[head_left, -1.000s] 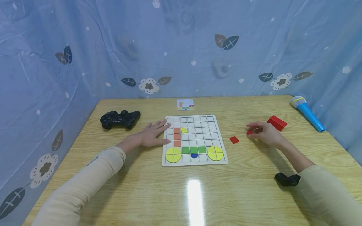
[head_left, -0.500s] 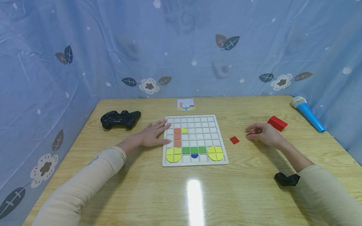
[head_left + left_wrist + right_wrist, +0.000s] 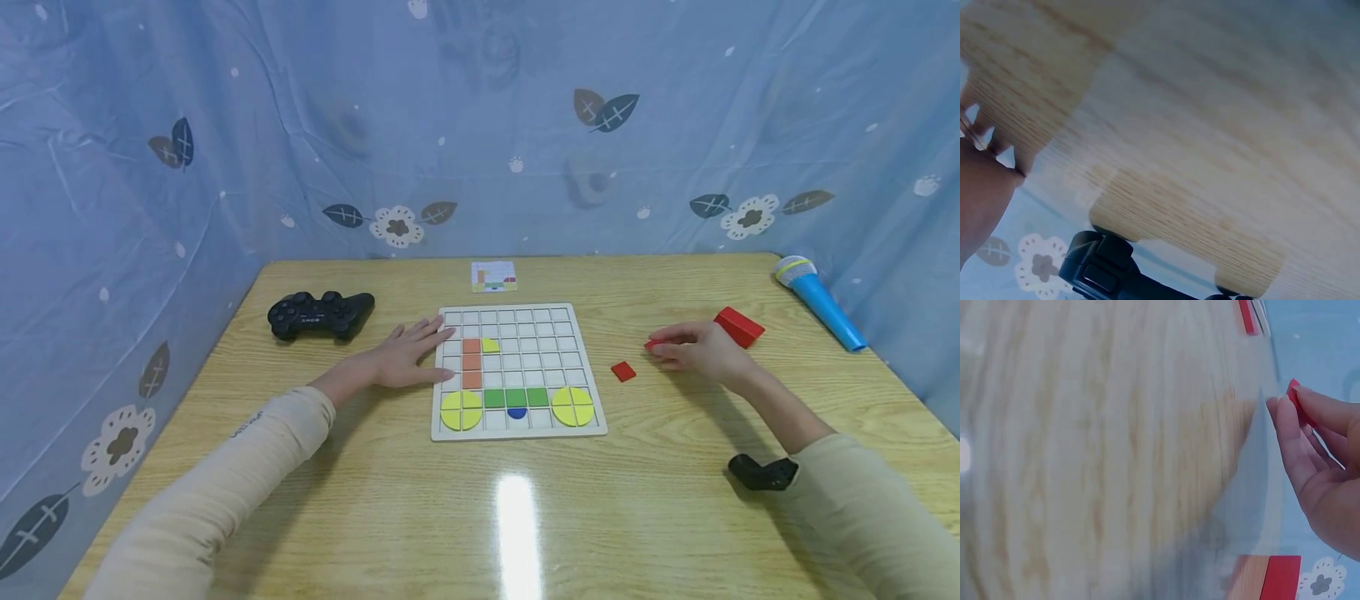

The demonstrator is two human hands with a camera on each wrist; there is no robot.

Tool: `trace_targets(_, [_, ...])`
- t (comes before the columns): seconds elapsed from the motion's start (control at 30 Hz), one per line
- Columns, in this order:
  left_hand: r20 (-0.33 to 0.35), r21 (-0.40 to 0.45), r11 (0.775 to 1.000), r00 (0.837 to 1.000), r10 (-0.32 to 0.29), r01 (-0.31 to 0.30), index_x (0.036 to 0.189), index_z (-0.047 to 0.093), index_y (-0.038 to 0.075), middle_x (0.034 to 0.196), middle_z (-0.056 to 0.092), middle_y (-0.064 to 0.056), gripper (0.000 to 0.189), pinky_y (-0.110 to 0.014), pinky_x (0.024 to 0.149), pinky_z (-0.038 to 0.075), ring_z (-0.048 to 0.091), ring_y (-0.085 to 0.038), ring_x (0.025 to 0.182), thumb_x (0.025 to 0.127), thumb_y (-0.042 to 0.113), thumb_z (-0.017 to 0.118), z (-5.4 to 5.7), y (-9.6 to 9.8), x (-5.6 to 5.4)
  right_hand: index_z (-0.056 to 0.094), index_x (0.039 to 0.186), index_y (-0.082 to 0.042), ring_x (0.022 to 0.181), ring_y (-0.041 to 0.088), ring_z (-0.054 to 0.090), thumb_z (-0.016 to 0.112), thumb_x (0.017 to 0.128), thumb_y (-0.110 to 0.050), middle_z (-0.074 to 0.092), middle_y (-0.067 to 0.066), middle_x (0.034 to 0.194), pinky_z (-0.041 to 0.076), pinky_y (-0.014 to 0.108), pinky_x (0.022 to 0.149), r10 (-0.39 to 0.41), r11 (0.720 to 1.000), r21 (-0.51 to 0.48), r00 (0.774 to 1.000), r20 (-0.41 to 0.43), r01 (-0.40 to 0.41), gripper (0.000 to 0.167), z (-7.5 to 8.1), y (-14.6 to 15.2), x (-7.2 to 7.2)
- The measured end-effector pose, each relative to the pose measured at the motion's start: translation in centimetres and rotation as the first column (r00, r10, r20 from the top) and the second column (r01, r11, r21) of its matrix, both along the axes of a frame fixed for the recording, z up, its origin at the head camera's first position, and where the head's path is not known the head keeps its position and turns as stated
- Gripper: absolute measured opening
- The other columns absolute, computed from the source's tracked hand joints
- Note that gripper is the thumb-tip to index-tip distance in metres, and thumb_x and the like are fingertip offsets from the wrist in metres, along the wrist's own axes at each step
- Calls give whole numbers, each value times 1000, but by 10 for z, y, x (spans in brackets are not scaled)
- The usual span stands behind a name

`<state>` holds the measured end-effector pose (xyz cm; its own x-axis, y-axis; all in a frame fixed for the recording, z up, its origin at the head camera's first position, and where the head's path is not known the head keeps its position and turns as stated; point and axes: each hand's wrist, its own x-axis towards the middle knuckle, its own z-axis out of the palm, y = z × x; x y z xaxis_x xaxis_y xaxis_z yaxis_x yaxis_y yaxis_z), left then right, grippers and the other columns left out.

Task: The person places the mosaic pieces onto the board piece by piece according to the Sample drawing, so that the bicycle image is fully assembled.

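My left hand (image 3: 405, 358) lies with spread, straight fingers on the left edge of a white grid board (image 3: 517, 433). Orange square tiles (image 3: 471, 362), a yellow piece (image 3: 489, 345), green squares (image 3: 515, 397), a blue half-round piece (image 3: 517, 412) and two yellow circles (image 3: 461, 410) made of quarter pieces fill some of its cells. To the board's right, my right hand (image 3: 701, 350) pinches a small red tile (image 3: 1294, 389) between thumb and fingertips, just above the table. Fingers partly cover that tile. A second red tile (image 3: 623, 372) lies flat between this hand and the board.
Behind the right hand stands a red block (image 3: 740, 327). A blue toy microphone (image 3: 821, 304) lies at the far right. Left of the board is a black game controller (image 3: 321, 316). A small pattern card (image 3: 493, 276) lies behind the board. A black object (image 3: 761, 473) sits by the right sleeve.
My right hand has turned the pinched red tile between its fingertips and shifted it slightly left and away from me. The left hand stays in place on the board.
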<state>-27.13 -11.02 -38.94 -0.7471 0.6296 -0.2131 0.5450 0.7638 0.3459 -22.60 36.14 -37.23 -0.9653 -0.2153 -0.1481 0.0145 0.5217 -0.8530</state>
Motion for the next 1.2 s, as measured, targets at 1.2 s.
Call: trace_targets(1.2, [-10, -29, 1000, 1000, -4, 3, 155, 8, 23, 159, -4, -5, 84, -54, 111, -6, -4, -28, 144, 91, 68, 39, -5, -1, -3, 70, 111, -1, 57, 12, 52, 73, 86, -21, 67, 6, 90, 41, 22, 48, 201, 977, 72, 979, 25, -202, 32, 0, -89, -11])
